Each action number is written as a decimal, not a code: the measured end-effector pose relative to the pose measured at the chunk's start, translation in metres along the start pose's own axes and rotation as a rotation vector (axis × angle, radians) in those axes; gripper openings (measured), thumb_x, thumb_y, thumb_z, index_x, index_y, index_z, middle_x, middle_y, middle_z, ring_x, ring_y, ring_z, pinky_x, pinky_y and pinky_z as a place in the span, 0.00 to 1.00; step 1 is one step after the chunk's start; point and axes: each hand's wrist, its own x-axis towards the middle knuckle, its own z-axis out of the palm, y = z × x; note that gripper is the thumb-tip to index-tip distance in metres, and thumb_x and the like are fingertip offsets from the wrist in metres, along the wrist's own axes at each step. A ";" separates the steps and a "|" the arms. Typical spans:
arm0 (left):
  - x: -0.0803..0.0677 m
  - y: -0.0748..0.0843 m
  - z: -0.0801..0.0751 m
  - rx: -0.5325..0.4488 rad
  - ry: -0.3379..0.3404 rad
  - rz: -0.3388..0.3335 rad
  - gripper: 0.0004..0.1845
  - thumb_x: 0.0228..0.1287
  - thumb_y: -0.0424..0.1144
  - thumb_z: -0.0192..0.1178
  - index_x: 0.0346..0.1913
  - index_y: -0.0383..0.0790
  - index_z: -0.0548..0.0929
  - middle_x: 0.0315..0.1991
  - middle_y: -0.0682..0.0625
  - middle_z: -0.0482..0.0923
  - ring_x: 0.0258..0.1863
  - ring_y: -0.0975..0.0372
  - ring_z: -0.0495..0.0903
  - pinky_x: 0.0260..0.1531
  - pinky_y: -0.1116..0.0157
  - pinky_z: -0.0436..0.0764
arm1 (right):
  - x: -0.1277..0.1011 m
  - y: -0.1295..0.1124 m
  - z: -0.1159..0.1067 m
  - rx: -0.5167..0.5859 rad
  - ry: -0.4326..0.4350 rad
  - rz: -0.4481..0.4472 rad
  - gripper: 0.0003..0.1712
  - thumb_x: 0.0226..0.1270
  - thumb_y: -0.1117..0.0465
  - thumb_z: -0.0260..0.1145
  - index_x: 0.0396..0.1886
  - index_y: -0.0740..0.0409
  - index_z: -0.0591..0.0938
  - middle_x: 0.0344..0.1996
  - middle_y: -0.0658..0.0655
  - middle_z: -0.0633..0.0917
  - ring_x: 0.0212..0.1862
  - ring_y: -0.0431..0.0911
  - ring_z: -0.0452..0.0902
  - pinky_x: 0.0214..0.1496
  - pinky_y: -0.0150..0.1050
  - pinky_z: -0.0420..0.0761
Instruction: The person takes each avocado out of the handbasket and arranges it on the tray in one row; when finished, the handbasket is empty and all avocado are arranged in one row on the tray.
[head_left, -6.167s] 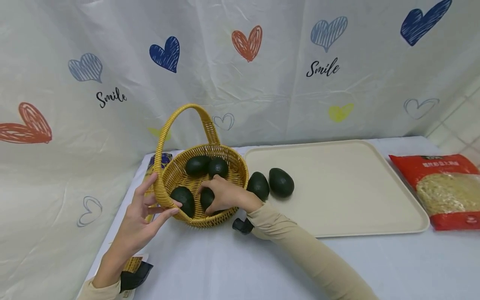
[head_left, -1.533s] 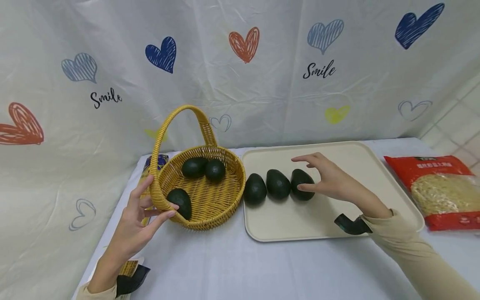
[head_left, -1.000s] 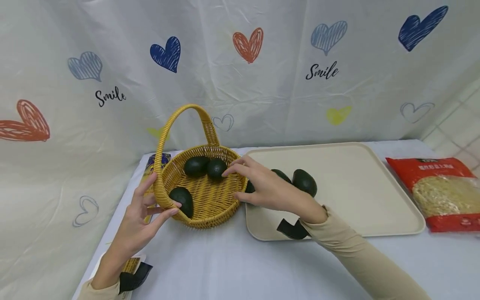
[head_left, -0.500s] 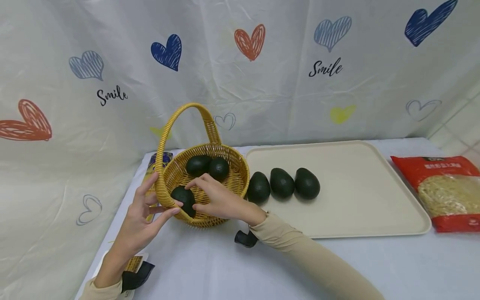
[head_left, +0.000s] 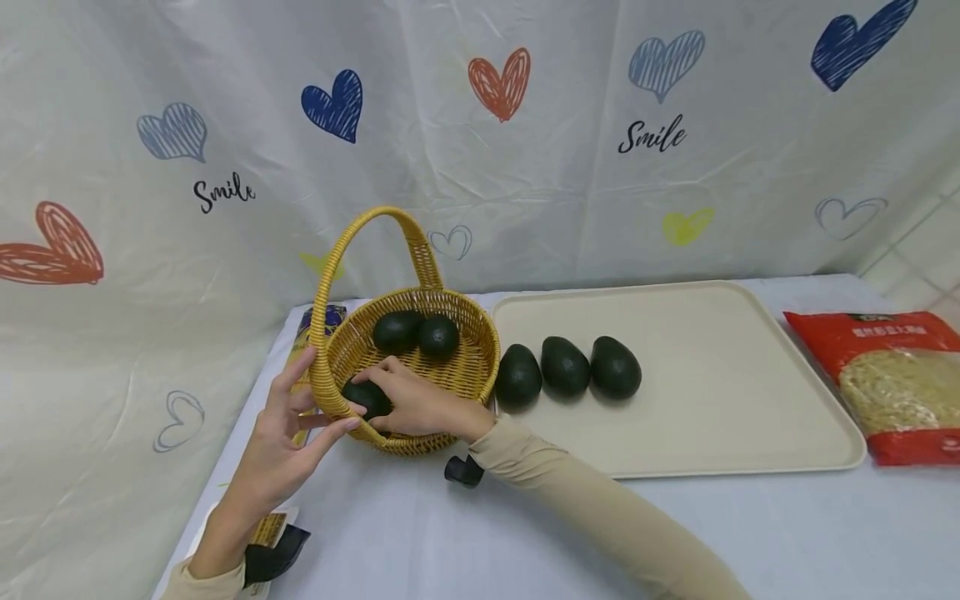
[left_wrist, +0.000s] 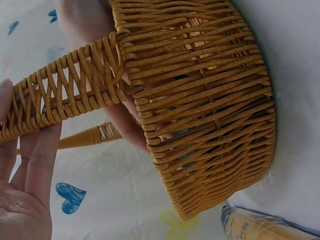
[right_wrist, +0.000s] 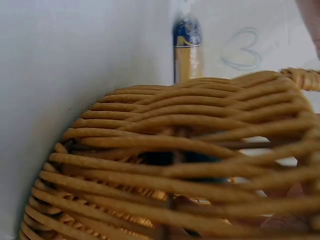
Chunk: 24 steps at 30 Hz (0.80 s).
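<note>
My left hand holds the yellow wicker basket by the foot of its handle on the left side. In the left wrist view, fingers and thumb close around the woven handle. Inside the basket, my right hand grips an avocado at the front left, fingers over its top and thumb on the near side. Two more avocados, one beside the other, lie at the back of the basket. The right wrist view shows mostly the basket's woven wall, which hides much of that hand.
A beige tray lies right of the basket, with a row of three avocados along its left side. Farther right is a red bag of pasta. A blue and yellow packet lies behind the basket's left side. A printed curtain hangs behind.
A third avocado has joined the row on the tray. My right hand has come back from the tray into the basket and taken hold of the front-left avocado. My left hand keeps its place.
</note>
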 end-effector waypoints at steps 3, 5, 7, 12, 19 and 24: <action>-0.001 0.000 0.000 0.013 0.006 0.004 0.55 0.55 0.16 0.72 0.80 0.27 0.50 0.41 0.45 0.89 0.45 0.68 0.87 0.44 0.74 0.86 | 0.005 -0.001 0.005 -0.049 -0.019 -0.018 0.35 0.73 0.60 0.71 0.77 0.51 0.71 0.66 0.59 0.70 0.63 0.47 0.72 0.67 0.38 0.76; -0.001 0.000 -0.001 0.007 0.004 -0.003 0.53 0.59 0.20 0.72 0.80 0.27 0.49 0.41 0.47 0.89 0.44 0.67 0.87 0.44 0.74 0.87 | 0.007 -0.002 0.007 -0.077 -0.026 -0.024 0.35 0.74 0.60 0.71 0.77 0.51 0.70 0.67 0.60 0.69 0.65 0.48 0.71 0.68 0.39 0.75; -0.002 0.000 -0.001 -0.007 0.000 -0.016 0.50 0.66 0.29 0.71 0.81 0.27 0.49 0.43 0.49 0.89 0.44 0.66 0.87 0.43 0.73 0.87 | 0.009 -0.002 0.008 -0.094 -0.028 -0.025 0.35 0.74 0.59 0.71 0.77 0.50 0.70 0.67 0.60 0.69 0.65 0.48 0.72 0.68 0.40 0.76; -0.003 -0.001 0.000 -0.042 -0.002 -0.024 0.48 0.71 0.37 0.67 0.81 0.27 0.48 0.45 0.54 0.88 0.44 0.65 0.87 0.43 0.73 0.87 | 0.008 0.001 0.009 -0.111 -0.023 -0.045 0.31 0.73 0.62 0.72 0.72 0.50 0.73 0.61 0.58 0.73 0.59 0.46 0.74 0.64 0.38 0.77; -0.003 0.000 0.001 -0.026 -0.003 -0.034 0.51 0.63 0.22 0.70 0.81 0.28 0.48 0.45 0.56 0.88 0.45 0.69 0.87 0.44 0.74 0.87 | 0.003 0.003 0.002 -0.120 -0.037 -0.034 0.32 0.69 0.63 0.75 0.69 0.48 0.74 0.62 0.57 0.75 0.60 0.45 0.75 0.62 0.37 0.78; -0.001 0.000 0.001 -0.042 0.006 -0.017 0.49 0.67 0.30 0.70 0.81 0.27 0.49 0.44 0.55 0.89 0.43 0.67 0.87 0.45 0.75 0.86 | 0.002 0.006 -0.003 -0.124 -0.059 -0.015 0.33 0.70 0.61 0.75 0.71 0.46 0.73 0.64 0.57 0.75 0.62 0.45 0.73 0.65 0.37 0.77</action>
